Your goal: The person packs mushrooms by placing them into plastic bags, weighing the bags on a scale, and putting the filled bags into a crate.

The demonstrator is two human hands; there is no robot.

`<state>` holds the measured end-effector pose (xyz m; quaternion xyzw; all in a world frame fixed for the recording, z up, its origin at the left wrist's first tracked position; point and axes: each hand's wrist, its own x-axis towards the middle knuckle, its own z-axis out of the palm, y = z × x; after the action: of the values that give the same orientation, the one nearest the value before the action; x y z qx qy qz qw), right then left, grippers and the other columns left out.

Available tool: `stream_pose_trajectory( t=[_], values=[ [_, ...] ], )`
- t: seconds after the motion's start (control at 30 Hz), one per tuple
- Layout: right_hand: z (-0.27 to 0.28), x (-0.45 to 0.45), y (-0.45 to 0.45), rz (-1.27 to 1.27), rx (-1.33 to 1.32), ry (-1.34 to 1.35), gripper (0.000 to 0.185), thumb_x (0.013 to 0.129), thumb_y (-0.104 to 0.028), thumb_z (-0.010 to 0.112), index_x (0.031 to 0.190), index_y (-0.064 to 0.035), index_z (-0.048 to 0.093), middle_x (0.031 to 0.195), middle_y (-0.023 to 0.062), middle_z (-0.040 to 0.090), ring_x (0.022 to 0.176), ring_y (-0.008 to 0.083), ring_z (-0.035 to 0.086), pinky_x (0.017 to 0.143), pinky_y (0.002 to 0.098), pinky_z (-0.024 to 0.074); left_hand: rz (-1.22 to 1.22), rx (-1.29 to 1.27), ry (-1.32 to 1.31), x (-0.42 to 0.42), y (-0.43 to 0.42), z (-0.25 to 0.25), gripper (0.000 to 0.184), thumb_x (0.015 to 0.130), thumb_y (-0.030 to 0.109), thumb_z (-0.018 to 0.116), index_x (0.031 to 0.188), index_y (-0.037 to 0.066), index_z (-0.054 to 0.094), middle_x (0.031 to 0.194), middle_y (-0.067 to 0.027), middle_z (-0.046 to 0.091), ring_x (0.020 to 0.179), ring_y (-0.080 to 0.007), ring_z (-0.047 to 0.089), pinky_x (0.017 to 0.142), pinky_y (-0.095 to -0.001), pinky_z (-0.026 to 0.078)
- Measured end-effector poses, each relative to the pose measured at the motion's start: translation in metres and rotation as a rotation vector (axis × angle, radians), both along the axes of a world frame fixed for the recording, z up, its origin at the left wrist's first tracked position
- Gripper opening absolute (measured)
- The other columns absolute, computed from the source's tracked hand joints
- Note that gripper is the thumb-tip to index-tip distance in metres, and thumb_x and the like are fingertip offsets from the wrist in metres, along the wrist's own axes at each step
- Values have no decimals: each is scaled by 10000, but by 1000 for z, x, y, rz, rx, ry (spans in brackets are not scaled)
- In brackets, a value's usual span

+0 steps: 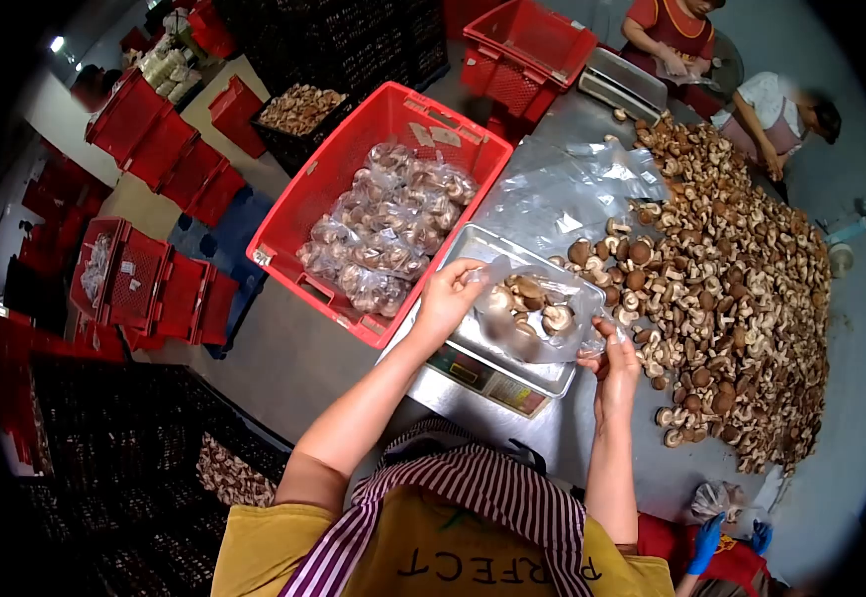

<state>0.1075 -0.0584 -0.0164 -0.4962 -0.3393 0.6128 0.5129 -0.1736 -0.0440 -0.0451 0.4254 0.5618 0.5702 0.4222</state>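
Note:
A clear plastic bag with several mushrooms (pixel 527 304) in it lies over the metal tray of a weighing scale (pixel 552 379). My left hand (pixel 450 298) pinches the bag's upper left edge. At the bag's right end, my right hand (pixel 610 350) has its fingers closed on the plastic. Beside the scale, to the left, is a red crate (pixel 288 214) holding many bagged mushrooms (pixel 388 224). A large heap of loose mushrooms (pixel 731 298) spreads over the table to the right of the scale.
Flat empty plastic bags (pixel 552 189) lie beyond the scale. Another scale (pixel 624 82) and a red crate (pixel 527 55) stand farther back. Two people are across the table; blue-gloved hands (pixel 708 542) show at lower right. Stacked red crates (pixel 159 139) stand at left.

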Motion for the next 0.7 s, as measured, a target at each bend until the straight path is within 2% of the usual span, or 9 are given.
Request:
stream_pose_trajectory(
  t=[0.13,0.17,0.37,0.43,0.53,0.67,0.7],
  values=[
    [4,-9,0,34,-56,-61,307,967,-201,547,1201,-3,569,1177,132,637,789,171,664,693,282,563,-200,-86,42,-11,-7,11,351,814,144,746,1128,59,612,636,61,459,575,-28,438,495,-203,345],
    [5,-10,1,37,-62,-56,314,966,-194,558,1207,8,565,1171,140,635,800,158,659,694,254,550,-230,-96,53,-13,-6,12,373,809,173,757,1131,59,607,637,57,467,576,-27,437,497,-202,340],
    [12,-4,-5,3,-13,-235,481,957,-312,576,1308,7,491,1247,161,584,928,203,640,780,306,527,-218,-110,50,-27,-6,25,451,781,273,783,1120,29,614,657,24,533,614,-59,494,541,-244,400],
    [15,2,-4,-23,8,-256,476,958,-309,576,1304,8,495,1250,158,589,917,196,638,777,295,516,-219,-99,115,-35,-7,29,462,803,247,775,1178,42,599,699,76,481,587,4,408,507,-181,332],
    [23,8,5,-49,93,-251,377,970,-248,554,1258,-6,542,1230,156,603,905,183,645,785,302,520,-164,-50,138,-44,-4,34,448,805,259,770,1161,38,613,715,63,491,594,-6,418,514,-193,347],
    [40,9,15,-93,211,-284,345,988,-225,535,1245,4,547,1119,86,624,883,148,628,703,215,474,-126,-5,155,-44,-3,48,451,798,314,764,1150,70,624,726,46,501,608,-38,450,543,-226,383],
    [51,2,15,-103,255,-310,329,990,-214,527,1233,6,553,1124,92,628,909,153,629,748,239,486,-127,7,168,-41,-1,50,450,790,329,764,1142,84,628,723,40,505,616,-48,467,551,-234,393]
  ],
)
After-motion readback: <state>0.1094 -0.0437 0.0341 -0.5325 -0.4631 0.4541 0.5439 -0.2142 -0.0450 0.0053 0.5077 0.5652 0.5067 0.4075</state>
